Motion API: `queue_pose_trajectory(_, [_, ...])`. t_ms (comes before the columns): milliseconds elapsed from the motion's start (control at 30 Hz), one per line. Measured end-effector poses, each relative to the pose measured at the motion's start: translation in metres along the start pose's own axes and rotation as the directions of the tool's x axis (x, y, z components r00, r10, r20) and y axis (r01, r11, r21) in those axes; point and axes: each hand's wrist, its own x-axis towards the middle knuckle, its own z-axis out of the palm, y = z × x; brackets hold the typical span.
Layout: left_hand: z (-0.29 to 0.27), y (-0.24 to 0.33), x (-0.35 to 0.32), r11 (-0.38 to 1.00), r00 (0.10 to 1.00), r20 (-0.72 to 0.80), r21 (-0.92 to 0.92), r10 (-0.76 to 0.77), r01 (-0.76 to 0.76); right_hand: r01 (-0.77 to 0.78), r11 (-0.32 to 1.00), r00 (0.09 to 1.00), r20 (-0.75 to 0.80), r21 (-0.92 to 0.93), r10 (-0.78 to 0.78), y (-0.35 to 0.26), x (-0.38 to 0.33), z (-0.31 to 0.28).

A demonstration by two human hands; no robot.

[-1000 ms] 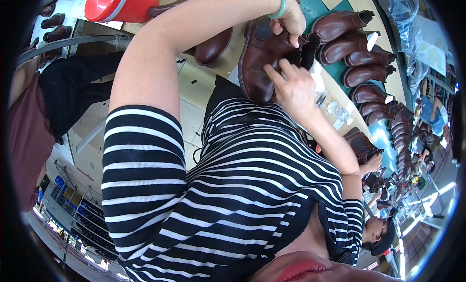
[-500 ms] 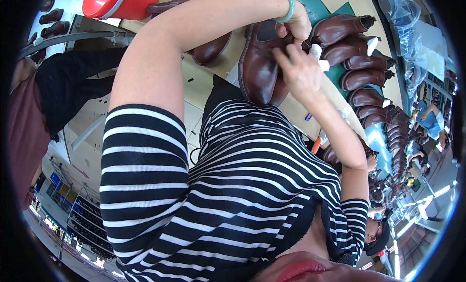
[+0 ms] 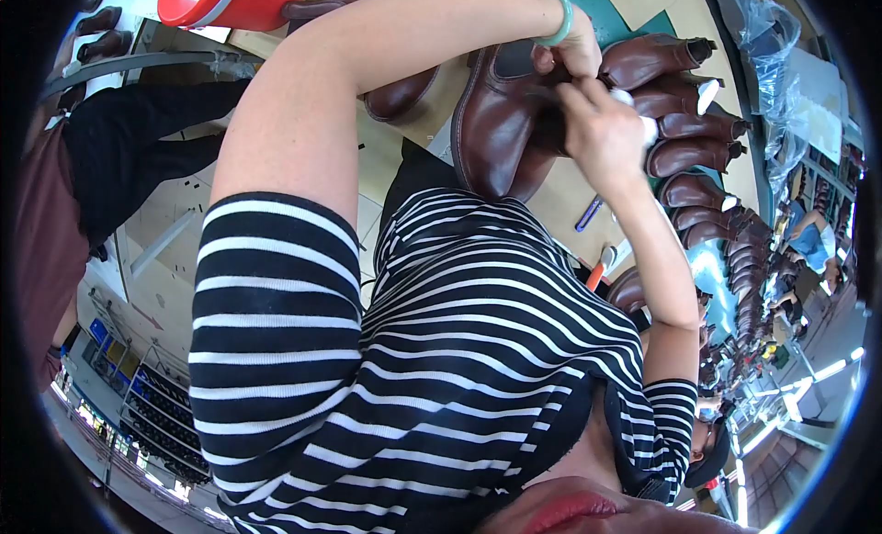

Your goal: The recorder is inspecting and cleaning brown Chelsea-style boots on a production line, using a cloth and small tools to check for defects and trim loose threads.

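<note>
Head view: right hand (image 3: 602,134) hides brown boot's (image 3: 496,121) opening.

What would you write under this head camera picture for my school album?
Two hands, left and right, work on a brown boot beside a row of boots.

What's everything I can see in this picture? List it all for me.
boot in hand: one, dark brown, held over the bench between both hands
row of boots: many, brown, lined up along the right
boot behind the arm: one, brown, on the bench
container: one, red, top left
white cloth: one, at the right hand
pen-like tool: one, blue, on the bench
bangle: one, pale green, on the left wrist
striped top: one, black and white
left hand: on the boot's top edge
right hand: on the boot's opening
</note>
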Motion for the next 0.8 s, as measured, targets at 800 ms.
queue_pose_trajectory(800, [-0.008, -0.008, 0.016, 0.982, 0.979, 0.171, -0.165, 0.116, -0.087, 0.025, 0.998, 0.996, 0.084, -0.062, -0.020, 0.003, 0.009, -0.004])
